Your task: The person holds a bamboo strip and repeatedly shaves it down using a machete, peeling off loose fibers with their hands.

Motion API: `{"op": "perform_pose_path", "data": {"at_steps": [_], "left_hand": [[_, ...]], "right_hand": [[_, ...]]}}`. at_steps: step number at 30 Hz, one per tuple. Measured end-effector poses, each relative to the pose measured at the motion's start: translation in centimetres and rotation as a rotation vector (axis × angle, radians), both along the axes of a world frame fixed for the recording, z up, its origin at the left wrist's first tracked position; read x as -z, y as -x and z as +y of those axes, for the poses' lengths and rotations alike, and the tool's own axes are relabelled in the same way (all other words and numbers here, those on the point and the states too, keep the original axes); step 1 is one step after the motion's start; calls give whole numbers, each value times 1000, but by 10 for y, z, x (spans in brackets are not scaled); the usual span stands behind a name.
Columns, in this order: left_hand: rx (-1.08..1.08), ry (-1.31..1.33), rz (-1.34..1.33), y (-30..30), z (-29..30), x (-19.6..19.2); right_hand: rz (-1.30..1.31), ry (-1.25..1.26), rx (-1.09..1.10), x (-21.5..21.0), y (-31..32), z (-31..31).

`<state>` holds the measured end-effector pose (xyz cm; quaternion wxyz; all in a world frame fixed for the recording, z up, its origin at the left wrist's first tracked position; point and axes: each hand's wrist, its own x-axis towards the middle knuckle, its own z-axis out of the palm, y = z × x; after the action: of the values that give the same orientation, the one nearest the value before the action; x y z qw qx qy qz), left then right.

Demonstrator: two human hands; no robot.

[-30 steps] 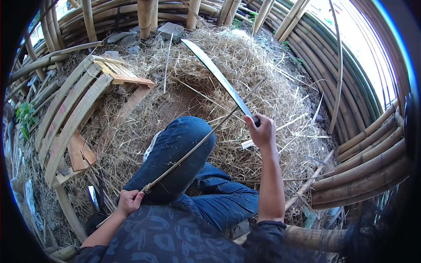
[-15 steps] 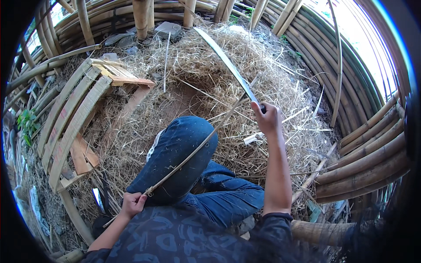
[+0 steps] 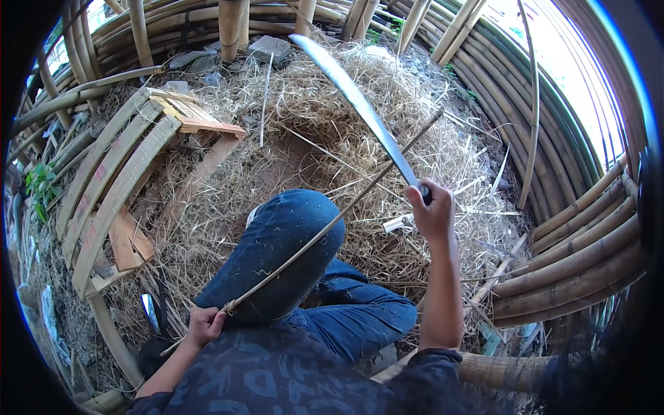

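My right hand (image 3: 431, 207) is closed round the dark handle of a machete (image 3: 356, 104). Its long, slightly curved blade slants up and away to the left. Down at the lower left, my left hand (image 3: 206, 325) grips a thin bamboo stick (image 3: 297, 261) close to a knot in it. The stick runs across my raised knee and up to the right, where it crosses the blade near the handle. Whether blade and stick touch there I cannot tell.
A slatted wooden crate (image 3: 128, 173) lies tipped on the left. Dry shavings (image 3: 408, 266) cover the ground around my legs. Stacked bamboo poles (image 3: 574, 270) line the right side, and upright bamboo posts (image 3: 230, 31) stand at the back beside grey stones (image 3: 270, 48).
My right hand and the machete have shifted slightly right and down, toward me. The stick's far end has swung out to the right, past the blade. My left hand keeps its grip.
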<state>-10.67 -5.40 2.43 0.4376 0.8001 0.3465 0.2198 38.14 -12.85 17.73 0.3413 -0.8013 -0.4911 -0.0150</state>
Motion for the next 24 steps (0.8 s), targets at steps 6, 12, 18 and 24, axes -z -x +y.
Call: {"op": "perform_pose_path", "data": {"at_steps": [6,12,18,24], "left_hand": [[36,-19,-18,3,4,1],[7,3,-27,5,1,8],[25,24,-28,6,2,7],[41,23,-22,7,5,7]], "right_hand": [[25,82,148,-2,-15,12],[75,-79,65,-12,-17,2],[60,-51,119,-10,-28,-5],[-103,77,63,-9,-6,-2]]}}
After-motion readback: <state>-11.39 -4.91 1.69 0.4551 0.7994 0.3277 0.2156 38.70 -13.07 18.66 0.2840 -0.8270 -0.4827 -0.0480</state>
